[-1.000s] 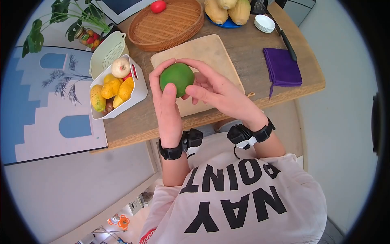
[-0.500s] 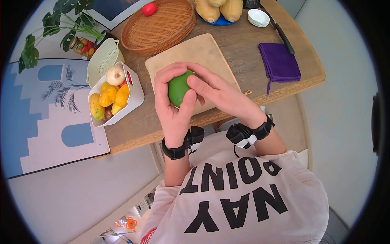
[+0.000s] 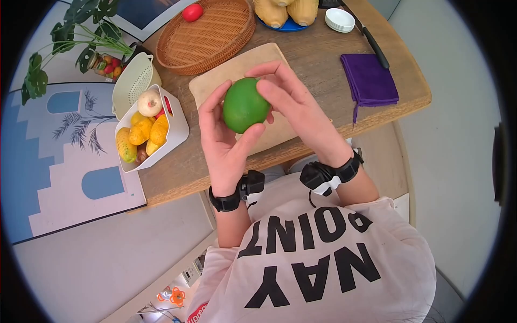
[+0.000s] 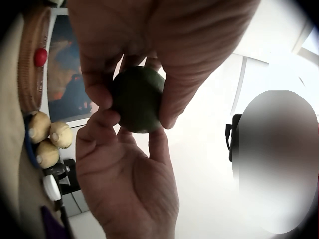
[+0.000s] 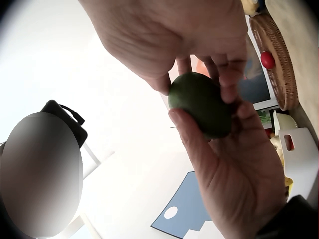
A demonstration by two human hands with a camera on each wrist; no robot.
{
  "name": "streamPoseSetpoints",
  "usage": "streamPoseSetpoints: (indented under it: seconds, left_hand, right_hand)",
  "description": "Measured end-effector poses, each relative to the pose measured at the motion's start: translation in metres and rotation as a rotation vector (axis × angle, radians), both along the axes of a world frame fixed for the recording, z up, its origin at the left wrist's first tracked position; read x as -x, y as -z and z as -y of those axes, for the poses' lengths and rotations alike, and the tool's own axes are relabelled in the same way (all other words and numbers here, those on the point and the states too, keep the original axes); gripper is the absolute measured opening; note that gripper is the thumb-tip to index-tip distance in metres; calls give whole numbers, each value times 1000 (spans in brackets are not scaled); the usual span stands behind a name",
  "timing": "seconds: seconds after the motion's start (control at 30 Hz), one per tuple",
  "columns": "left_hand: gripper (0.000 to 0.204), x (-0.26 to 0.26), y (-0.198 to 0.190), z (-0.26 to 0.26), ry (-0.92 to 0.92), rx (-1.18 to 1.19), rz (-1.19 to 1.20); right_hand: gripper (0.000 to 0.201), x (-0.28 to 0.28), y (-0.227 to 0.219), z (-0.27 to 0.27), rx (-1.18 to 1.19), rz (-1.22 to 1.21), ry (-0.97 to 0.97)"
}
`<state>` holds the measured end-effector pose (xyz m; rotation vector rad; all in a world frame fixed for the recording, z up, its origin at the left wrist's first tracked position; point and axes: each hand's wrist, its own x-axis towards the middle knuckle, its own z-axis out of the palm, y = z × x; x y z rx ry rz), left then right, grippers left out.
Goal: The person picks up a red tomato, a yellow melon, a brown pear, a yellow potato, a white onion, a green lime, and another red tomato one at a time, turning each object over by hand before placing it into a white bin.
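Both hands hold one smooth green oval fruit (image 3: 246,106) above the tan cutting board (image 3: 258,55). My left hand (image 3: 223,153) cups it from the left, its thumb across the near side and fingers curled round the far side. From the right, my right hand (image 3: 301,113) grips its upper end between thumb and fingers. In the left wrist view the fruit (image 4: 138,99) looks dark, with fingers around it from above and below. The right wrist view shows its long oval side (image 5: 199,103) spanning the two hands.
At left, a white basket (image 3: 176,129) holds yellow fruits and an onion (image 3: 149,102), beside a pale green colander (image 3: 129,89). Behind the board is a wicker tray (image 3: 210,43) with a red fruit (image 3: 192,12). A knife (image 3: 375,47) lies by a purple cloth (image 3: 369,81) and white dishes (image 3: 339,20).
The hands have turned the fruit between them. The right thumb and fingers have shifted onto its upper right end, and more of its green surface shows than half a second ago.
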<state>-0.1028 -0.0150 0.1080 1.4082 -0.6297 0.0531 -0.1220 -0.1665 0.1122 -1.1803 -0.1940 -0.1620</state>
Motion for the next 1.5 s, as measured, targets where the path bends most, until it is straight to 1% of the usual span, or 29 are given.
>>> streamPoseSetpoints:
  seconds: [0.07,0.2,0.27,0.3,0.37,0.47,0.5,0.57,0.67,0.7,0.77,0.87,0.9,0.97,1.0,1.07,1.1,1.17,1.2,1.27,1.37,1.4,1.47,1.5]
  left_hand:
    - [69,1,-1,-4,54,96,-92]
    - [70,-2,1,-11,197,252,-219]
    - [67,-6,2,-12,231,195,-164]
    - [66,-7,2,-12,247,165,-136]
    - [64,-4,0,-12,159,79,-114]
    - [62,-2,-2,-9,13,-20,-61]
    - [61,-1,-3,-8,-37,-48,-40]
    - [62,4,-7,-2,-98,-10,-18]
    - [65,7,-5,4,-169,-11,33]
    - [66,7,-5,4,-186,-19,54]
    - [65,6,-2,0,-290,-275,188]
    - [64,4,-4,-1,-405,-591,422]
    - [64,4,-4,-1,-436,-684,507]
    - [66,6,-3,0,-443,-728,481]
    - [67,7,-2,1,-446,-750,468]
    - [66,12,-7,2,-401,-639,279]
    - [66,14,-9,2,-377,-582,185]
    - [66,13,-6,2,-335,-390,122]
    - [65,12,-4,3,-313,-294,90]
    - [64,9,-7,-6,-300,-429,210]
    - [61,5,-14,-14,-314,-576,399]
    - [60,4,-16,-14,-325,-615,464]
    - [67,9,-19,-10,-319,-585,392]
    - [71,12,-20,-8,-316,-570,355]
  right_hand:
    - [23,1,-2,1,-53,-56,-2]
    - [24,4,-2,5,-27,-44,-47]
    - [26,4,-1,9,28,-53,-46]
    - [26,4,0,9,18,-50,-42]
    - [28,3,0,7,-2,-45,-36]
    - [32,4,-3,1,128,-51,4]
    - [34,4,-3,0,110,-55,-7]
    - [38,2,-1,0,74,-62,-29]
    - [42,2,3,-4,-143,-146,-145]
    - [43,2,4,-4,-129,-151,-145]
    - [45,2,6,-4,-100,-160,-143]
    - [50,1,10,-7,198,-35,-10]
    - [51,2,9,-7,272,-44,-34]
    - [52,4,7,-7,420,-61,-82]
    - [52,4,6,-7,381,-76,-108]
    - [53,3,5,-6,303,-107,-162]
    - [53,2,5,-6,235,-115,-158]
    - [53,2,5,-5,101,-131,-151]
    - [52,3,4,-5,76,-135,-171]
    - [52,6,-1,-3,24,-144,-209]
    - [50,5,-5,4,150,-184,-246]
    - [49,4,-5,5,131,-175,-258]
    - [48,3,-3,7,93,-156,-283]
    - [47,2,0,4,72,-103,-240]
